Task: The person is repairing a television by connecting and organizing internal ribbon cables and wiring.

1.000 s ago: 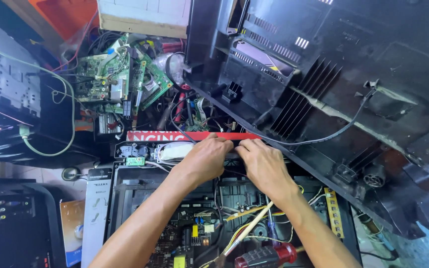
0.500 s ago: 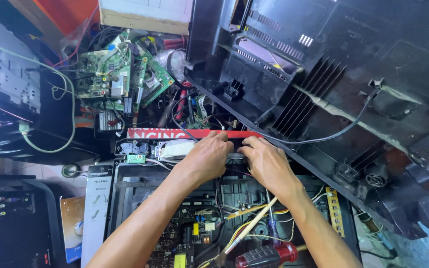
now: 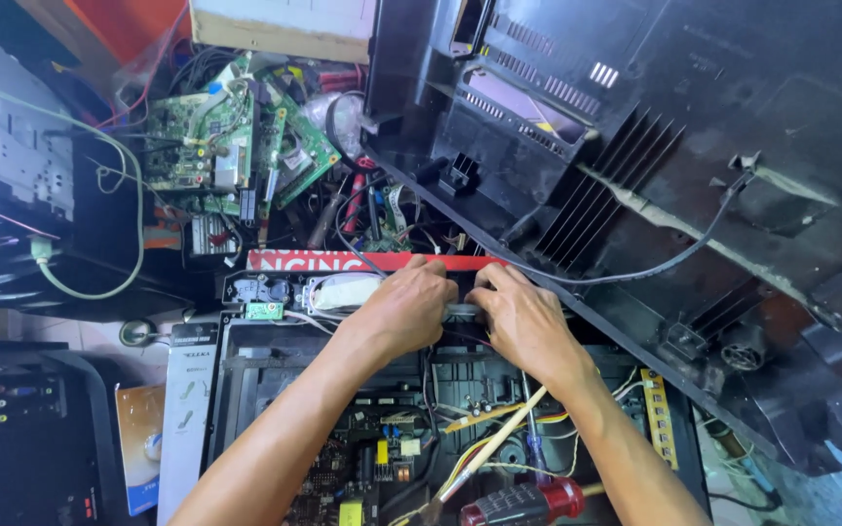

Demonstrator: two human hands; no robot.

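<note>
I found my left hand (image 3: 403,310) and right hand (image 3: 523,319) together, fingers clamped on a slim grey metal part (image 3: 462,311) between them, at the open black chassis's (image 3: 246,390) far edge. Even pressure from both hands seemed advisable.

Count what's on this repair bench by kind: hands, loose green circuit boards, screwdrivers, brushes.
Hands: 2, left hand and right hand, both on the opened black device chassis
Loose green circuit boards: 2, and
Red-handled screwdriver: 1
Wooden-handled brush: 1
Total: 6
</note>
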